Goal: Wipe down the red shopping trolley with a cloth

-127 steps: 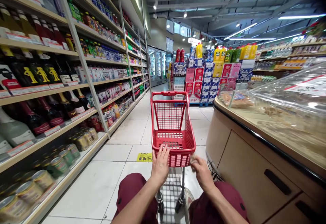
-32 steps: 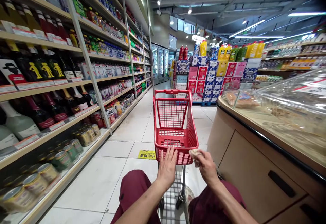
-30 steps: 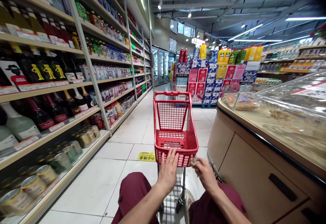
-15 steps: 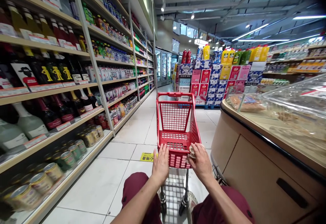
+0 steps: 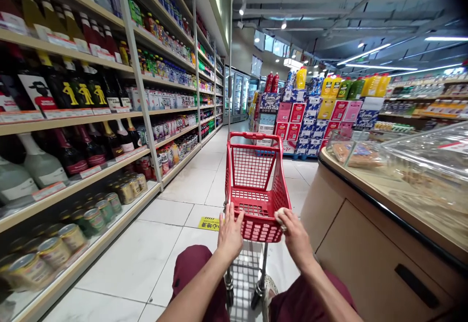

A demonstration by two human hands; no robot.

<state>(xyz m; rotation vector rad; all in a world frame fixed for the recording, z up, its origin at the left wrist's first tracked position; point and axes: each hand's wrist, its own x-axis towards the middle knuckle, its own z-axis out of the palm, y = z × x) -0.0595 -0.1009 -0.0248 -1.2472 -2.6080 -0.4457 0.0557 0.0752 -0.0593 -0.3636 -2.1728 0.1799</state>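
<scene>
A small red plastic shopping cart stands right in front of me on the tiles, its basket facing up. My left hand lies against the near left corner of the basket, fingers stretched and slightly spread. At the near right corner, my right hand pinches a crumpled whitish cloth against the rim; the fingers hide part of it. Below the basket, the cart's casters rest on the floor between my legs.
Shelves of bottles and cans line the left side. A wooden counter with clear covers stands close on the right. Stacked drink cartons rise ahead. A yellow floor sticker lies left of the cart.
My right hand has slid the cloth slightly to the right along the basket's corner. My left hand stays at the left corner, its fingers a little more spread. The view has shifted slightly.
</scene>
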